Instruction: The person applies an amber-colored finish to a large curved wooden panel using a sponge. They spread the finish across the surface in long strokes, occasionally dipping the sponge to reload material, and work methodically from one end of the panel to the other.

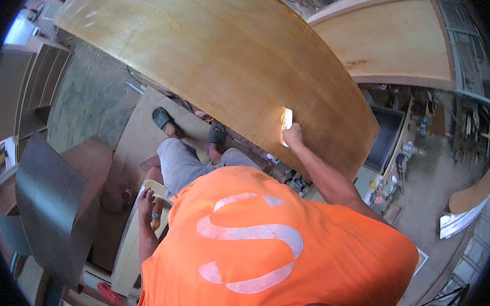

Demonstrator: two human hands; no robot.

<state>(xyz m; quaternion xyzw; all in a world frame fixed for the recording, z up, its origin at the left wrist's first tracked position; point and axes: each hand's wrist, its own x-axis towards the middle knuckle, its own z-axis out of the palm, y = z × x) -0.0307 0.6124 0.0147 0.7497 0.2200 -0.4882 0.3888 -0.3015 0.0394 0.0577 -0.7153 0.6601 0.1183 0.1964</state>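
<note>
My right hand (292,134) is closed around a small, pale, flat pad (287,118). It rests on the glossy face of a large brown wooden panel (227,53), near the panel's right end. The pad is too bright to make out its kind. Down by my left hip is my left hand (146,201), its fingers curled in. What those fingers hold, if anything, is hidden. Just beside that hand shows an orange-brown object (156,213), perhaps a bottle, against a cream-coloured tub or seat (128,244).
A second, framed wooden panel (384,38) stands at the far right. Near it sits a dark tray (385,139), with cluttered tools and cans (383,192) below. Curved dark sheets (49,204) and shelving (44,75) fill the left. A flat board (142,125) lies under my feet.
</note>
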